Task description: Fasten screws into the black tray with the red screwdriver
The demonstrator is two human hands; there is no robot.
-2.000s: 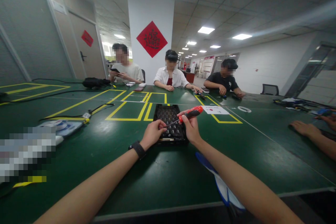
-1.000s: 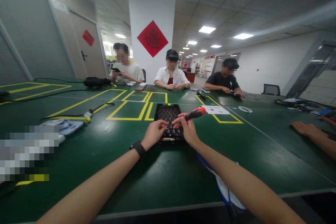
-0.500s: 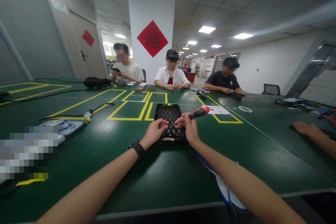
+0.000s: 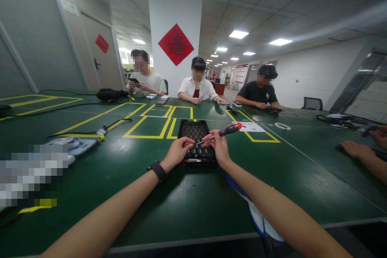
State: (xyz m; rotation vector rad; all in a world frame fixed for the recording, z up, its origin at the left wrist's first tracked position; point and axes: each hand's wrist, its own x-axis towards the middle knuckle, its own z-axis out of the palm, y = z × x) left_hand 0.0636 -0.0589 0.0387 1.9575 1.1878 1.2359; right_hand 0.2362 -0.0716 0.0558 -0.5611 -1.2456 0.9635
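A screwdriver [image 4: 230,128] with a black and red handle slants across the black bit case [image 4: 197,131] in front of me. My right hand [image 4: 218,147] is closed on it, fingers near where the shaft meets the handle. The metal shaft points left toward my left hand [image 4: 179,150], whose fingertips are pinched together at the tip. What those fingertips hold is too small to make out. Rows of small metal pieces sit inside the case, partly hidden by my fingers.
Yellow tape outlines [image 4: 145,137] mark the green table [image 4: 127,193]. A white paper [image 4: 253,127] and a white ring [image 4: 282,126] lie right of the case. Cables and a pouch [image 4: 72,145] are at left. Several people sit around; another person's hand [image 4: 353,150] rests at far right.
My hands and the screwdriver hold nearly the same pose, with a little more shaft showing. Across the table, the person in white has reached one hand to the right.
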